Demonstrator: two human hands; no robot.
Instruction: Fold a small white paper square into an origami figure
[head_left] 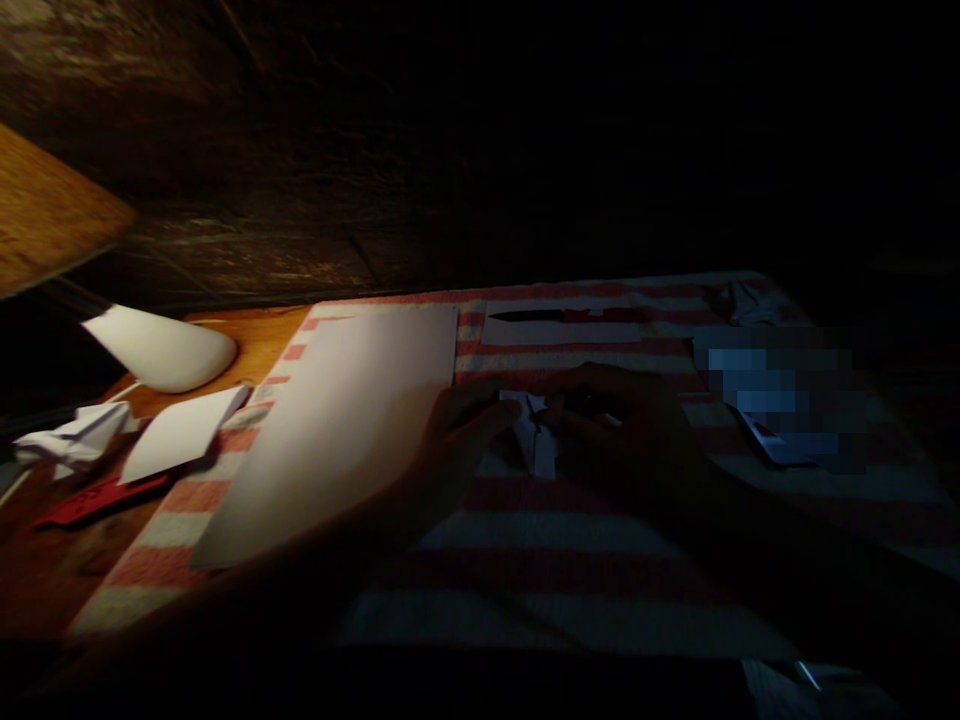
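Between my two hands is a small piece of white paper [545,455], creased, with a jagged dark line down its middle that may be a tear or a shadow. My left hand [466,415] pinches its left side, thumb on top. From the right, my right hand [626,410] has its fingers closed at the paper's other side, mostly in shadow. Beyond the hands, a knife [592,315] with a dark blade and red handle lies on a white paper strip [517,334]. A large white sheet [360,400] lies flat beside my left hand.
A red-and-white striped cloth [420,580] covers the table. On the left stand a white lamp base [165,345], crumpled paper [79,440], a curled white sheet [180,435] and a red-handled object [105,498]. A blurred-out device [780,400] lies right. Behind is a dark wall [262,230].
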